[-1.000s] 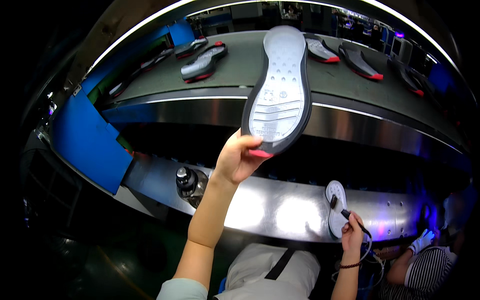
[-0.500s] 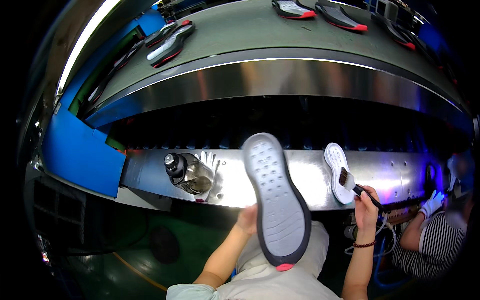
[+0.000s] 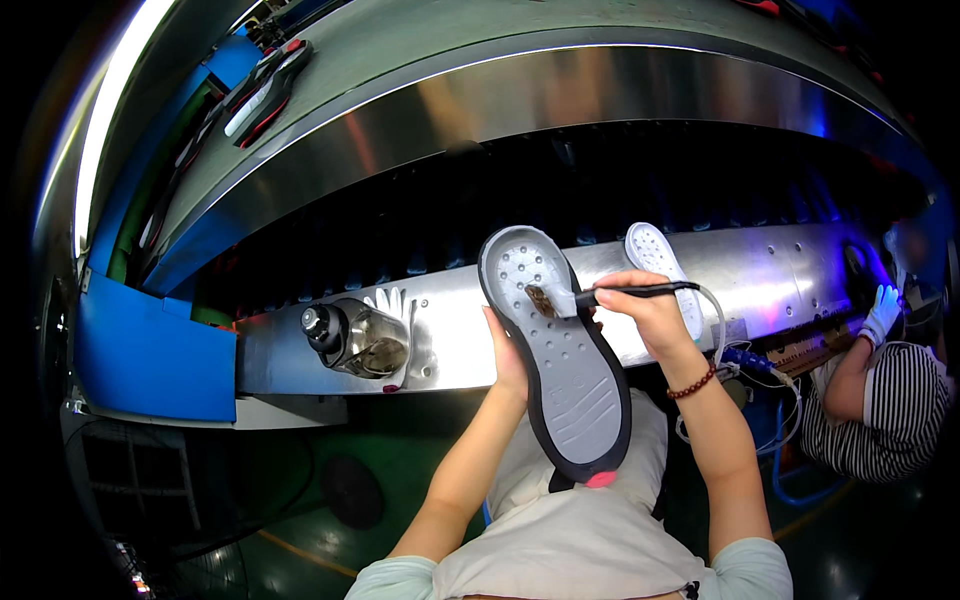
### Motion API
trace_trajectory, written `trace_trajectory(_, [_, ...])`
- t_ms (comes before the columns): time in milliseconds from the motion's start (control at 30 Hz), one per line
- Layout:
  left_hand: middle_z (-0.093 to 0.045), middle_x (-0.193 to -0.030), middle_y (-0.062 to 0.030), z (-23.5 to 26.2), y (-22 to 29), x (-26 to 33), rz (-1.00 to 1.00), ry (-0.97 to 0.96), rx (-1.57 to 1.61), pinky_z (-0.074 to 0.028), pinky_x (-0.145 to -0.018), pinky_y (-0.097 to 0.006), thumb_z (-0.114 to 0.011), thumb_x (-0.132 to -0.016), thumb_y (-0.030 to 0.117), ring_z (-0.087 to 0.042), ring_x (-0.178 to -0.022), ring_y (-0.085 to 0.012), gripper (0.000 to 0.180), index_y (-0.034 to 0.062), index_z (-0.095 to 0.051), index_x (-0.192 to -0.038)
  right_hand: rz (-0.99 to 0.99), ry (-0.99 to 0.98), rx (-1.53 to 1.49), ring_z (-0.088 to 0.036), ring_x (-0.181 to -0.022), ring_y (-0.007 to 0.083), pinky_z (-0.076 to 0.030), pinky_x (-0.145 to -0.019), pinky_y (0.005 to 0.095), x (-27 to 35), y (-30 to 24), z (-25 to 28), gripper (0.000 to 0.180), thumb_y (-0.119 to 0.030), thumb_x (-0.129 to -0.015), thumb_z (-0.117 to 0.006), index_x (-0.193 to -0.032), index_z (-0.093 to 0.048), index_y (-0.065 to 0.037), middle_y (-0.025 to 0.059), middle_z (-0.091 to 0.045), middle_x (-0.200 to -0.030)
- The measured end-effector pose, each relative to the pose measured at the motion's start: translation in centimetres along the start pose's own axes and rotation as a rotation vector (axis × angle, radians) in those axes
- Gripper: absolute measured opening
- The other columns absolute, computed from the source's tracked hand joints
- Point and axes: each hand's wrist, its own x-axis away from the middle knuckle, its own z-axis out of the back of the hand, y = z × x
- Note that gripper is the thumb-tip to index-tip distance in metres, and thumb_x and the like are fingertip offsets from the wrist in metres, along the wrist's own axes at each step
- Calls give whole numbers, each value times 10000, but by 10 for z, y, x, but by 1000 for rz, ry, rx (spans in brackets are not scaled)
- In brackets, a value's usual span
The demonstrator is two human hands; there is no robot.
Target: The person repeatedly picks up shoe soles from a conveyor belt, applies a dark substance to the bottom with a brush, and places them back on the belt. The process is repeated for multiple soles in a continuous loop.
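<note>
My left hand (image 3: 508, 358) grips the side of a grey shoe sole (image 3: 560, 360) with a black rim and a pink tip, held over my lap with its tread side up. A thin black brush (image 3: 618, 293) with a hose on it is in my right hand (image 3: 645, 310). Its head presses on the toe end of the sole, where a brown wet patch shows. A second white sole (image 3: 662, 268) lies on the steel shelf (image 3: 450, 345) just behind my right hand.
A clear water bottle with a black cap (image 3: 345, 338) lies on the shelf beside a white glove (image 3: 392, 303). Above runs a curved conveyor (image 3: 480, 60) carrying shoe soles (image 3: 262, 85). At the right sits a person in a striped top with a white glove (image 3: 882, 312).
The sole came down from high over the conveyor to my lap. My right hand lifted the brush off the shelf and set it on the sole's toe end.
</note>
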Motion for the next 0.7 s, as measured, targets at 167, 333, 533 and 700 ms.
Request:
trace_trajectory(167, [-435,-1225,-114,-5,-8,-8,70,102,-404,-364,-934,-393,-97,-751,733,-442,-1112,-271,875,83,-299,-1301,93,2,232,-589,-696,95,-470,-591,208,-18,-14,-9,141,-47,-719,-652,-845,-630,11,70,-631,-751])
trace_trajectory(333, [-461,-1200,-92,-10,-7,-9,-76,616,-507,-354,-940,-350,-174,-760,728,-454,-1085,-225,829,94,-380,-1253,724,-83,959,-595,-729,204,-450,-662,291,11,-7,-37,158,-76,-634,-670,-778,-628,-26,94,-626,-771])
trace_trajectory(533, [-476,-1185,-97,-2,30,3,-232,628,-517,-359,-933,-352,-170,-774,714,-456,-1073,-230,816,82,-400,-1237,296,-477,724,-595,-723,212,-454,-676,280,74,-2,-14,140,-121,-640,-657,-756,-645,-43,97,-623,-747])
trace_trajectory(700, [-444,-1199,-102,-19,1,1,-132,539,-414,-360,-921,-351,-171,-774,714,-448,-1065,-234,821,80,-360,-1260,105,-178,306,-582,-634,83,-462,-550,204,29,-39,-12,150,-46,-709,-654,-854,-633,-13,59,-627,-736])
